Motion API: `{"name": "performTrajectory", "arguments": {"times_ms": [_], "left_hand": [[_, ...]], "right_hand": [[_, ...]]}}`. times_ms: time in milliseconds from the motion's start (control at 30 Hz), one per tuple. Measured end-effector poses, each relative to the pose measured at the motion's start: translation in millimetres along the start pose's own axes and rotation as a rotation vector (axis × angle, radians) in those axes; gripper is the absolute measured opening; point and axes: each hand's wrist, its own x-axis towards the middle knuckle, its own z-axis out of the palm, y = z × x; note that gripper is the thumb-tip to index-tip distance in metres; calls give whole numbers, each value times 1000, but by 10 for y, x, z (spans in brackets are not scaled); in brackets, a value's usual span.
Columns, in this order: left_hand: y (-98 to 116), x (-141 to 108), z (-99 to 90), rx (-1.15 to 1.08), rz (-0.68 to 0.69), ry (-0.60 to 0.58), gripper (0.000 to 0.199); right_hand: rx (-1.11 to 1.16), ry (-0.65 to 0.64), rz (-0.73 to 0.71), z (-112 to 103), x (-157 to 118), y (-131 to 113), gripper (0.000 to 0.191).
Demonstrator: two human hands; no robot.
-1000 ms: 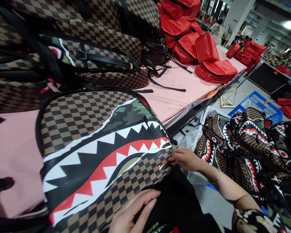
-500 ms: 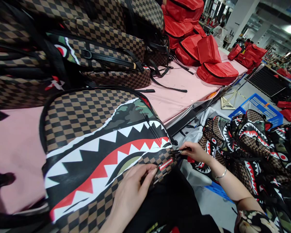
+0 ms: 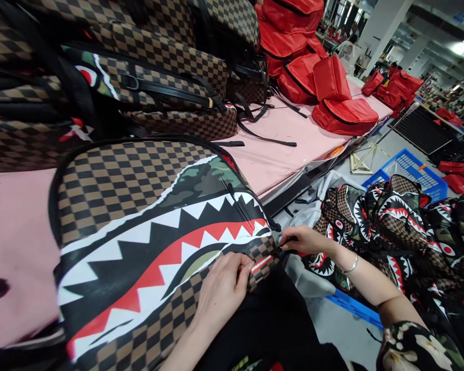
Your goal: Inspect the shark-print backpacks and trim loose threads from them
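A large backpack [image 3: 112,193] in brown-and-black check, with a shark-mouth print and a camouflage patch, lies across the table in front of me. My left hand [image 3: 226,281] rests on its lower right part, beside a small red label [image 3: 261,264]. Thumb and forefinger are pinched together there; whatever lies between them is too small to make out. At the bag's right edge my right hand [image 3: 303,241] is closed around small black thread snips, mostly hidden by the fingers. Only a dark bit shows at the fingertips, close to the bag's corner.
More checked backpacks [image 3: 166,56] are piled at the table's back left. Red bags [image 3: 344,116] sit farther along the pink tabletop [image 3: 274,159]. To the right, on the floor side, a heap of shark-print bags [image 3: 402,216] lies by a blue crate [image 3: 417,172].
My left thumb and fingers have closed into a tighter pinch near the label. My right hand has shifted slightly left, and the snips' blades are less visible. The view has moved slightly.
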Motion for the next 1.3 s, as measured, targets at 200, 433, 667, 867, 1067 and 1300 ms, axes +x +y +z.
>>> {"name": "performTrajectory", "arguments": {"times_ms": [200, 433, 667, 867, 1067, 1300], "left_hand": [[-4, -10, 9, -22, 3, 19, 26], [14, -3, -5, -7, 3, 12, 25], [72, 22, -77, 48, 5, -44, 24], [54, 42, -66, 72, 5, -70, 24], [96, -5, -59, -4, 22, 11, 23], [211, -452, -296, -235, 261, -164, 24]], "right_hand": [[-21, -4, -11, -47, -11, 22, 7], [-60, -79, -44, -76, 47, 43, 9], [-181, -115, -72, 56, 181, -158, 8], [-248, -53, -114, 159, 174, -301, 7], [-262, 46, -104, 265, 106, -377, 9], [319, 253, 57, 307, 41, 29, 17]]}}
